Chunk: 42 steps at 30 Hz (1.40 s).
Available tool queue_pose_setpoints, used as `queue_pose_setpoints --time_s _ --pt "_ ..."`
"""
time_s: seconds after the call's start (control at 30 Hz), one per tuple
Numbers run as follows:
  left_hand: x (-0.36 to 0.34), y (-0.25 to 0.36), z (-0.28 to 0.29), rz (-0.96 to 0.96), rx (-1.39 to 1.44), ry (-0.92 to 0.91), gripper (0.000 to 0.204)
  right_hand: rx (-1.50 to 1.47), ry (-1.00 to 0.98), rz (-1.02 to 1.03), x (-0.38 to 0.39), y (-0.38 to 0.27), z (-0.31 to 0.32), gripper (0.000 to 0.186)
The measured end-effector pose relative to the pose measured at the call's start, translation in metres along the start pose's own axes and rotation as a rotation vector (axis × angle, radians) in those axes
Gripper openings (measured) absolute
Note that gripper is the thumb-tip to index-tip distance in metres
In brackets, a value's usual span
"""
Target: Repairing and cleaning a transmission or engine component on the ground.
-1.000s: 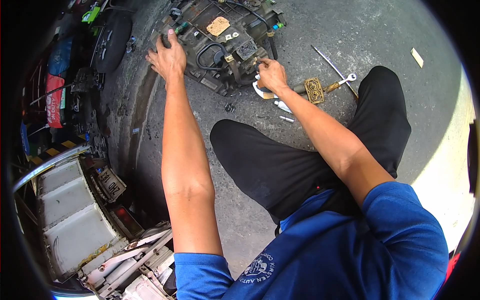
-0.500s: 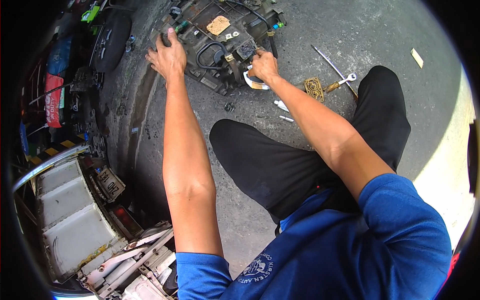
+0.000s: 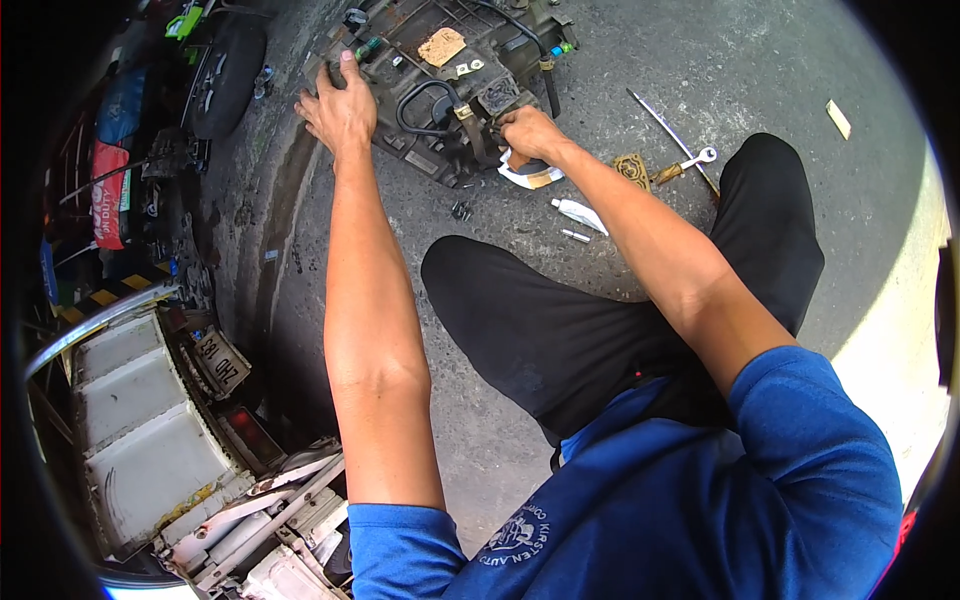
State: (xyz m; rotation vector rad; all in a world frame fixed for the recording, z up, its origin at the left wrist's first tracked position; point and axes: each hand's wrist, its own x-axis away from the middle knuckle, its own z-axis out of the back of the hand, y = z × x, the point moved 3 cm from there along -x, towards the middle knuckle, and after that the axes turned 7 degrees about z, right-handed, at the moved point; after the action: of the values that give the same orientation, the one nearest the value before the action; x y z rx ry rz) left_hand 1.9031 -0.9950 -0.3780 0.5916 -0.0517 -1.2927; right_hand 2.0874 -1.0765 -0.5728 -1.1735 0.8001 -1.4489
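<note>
A dark, grimy gearbox-like casting [image 3: 420,160] with black hoses lies on the ground ahead of me. My left hand [image 3: 343,112] rests on its left edge, fingers spread. By a square port [image 3: 498,97] on the casting's near right side, my right hand [image 3: 530,133] has its fingers curled closed; what they hold, if anything, is hidden. Just below that hand lies a curved white and brown piece [image 3: 528,172]. A crumbly tan piece [image 3: 441,47] and small metal tabs [image 3: 469,68] sit on top of the casting.
Right of the casting lie a brass-coloured patterned plate [image 3: 631,170], a ratchet wrench [image 3: 690,163] and a long thin rod [image 3: 657,120]. A white tube [image 3: 579,214] and small bolts [image 3: 461,211] are nearer me. White vehicle bodywork [image 3: 150,430] stands at left.
My right hand has shifted slightly right and nearer me along the casting. My left hand stays on the edge, nearly unmoved.
</note>
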Motion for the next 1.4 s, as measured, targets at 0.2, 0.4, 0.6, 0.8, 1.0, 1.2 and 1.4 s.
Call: queue_pose_setpoints --time_s 0.2,0.4,0.6,0.8,1.0,1.2,1.4 --pt "0.001 0.003 0.002 0.020 -0.001 -0.003 0.076 -0.193 0.357 -0.126 0.015 0.022 0.009 0.040" --pt "0.000 0.001 0.000 0.018 0.004 -0.003 0.075 -0.482 0.570 -0.121 -0.003 0.024 -0.014 0.042" --pt "0.000 -0.001 -0.002 0.017 -0.020 0.027 0.075 -0.372 0.524 -0.095 0.001 0.013 -0.027 0.034" --pt "-0.001 0.003 0.001 0.001 0.009 0.014 0.076 -0.368 0.477 -0.094 0.009 0.018 -0.013 0.036" --pt "0.000 0.000 0.000 0.003 0.000 0.018 0.075 -0.421 0.584 -0.125 0.004 0.017 -0.013 0.038" --pt "-0.001 0.002 0.002 0.027 0.021 0.010 0.076 -0.414 0.277 -0.158 0.008 0.019 0.004 0.036" --pt "0.000 -0.001 0.000 0.031 0.019 0.023 0.076 -0.095 -0.262 -0.100 0.044 0.003 0.084 0.038"
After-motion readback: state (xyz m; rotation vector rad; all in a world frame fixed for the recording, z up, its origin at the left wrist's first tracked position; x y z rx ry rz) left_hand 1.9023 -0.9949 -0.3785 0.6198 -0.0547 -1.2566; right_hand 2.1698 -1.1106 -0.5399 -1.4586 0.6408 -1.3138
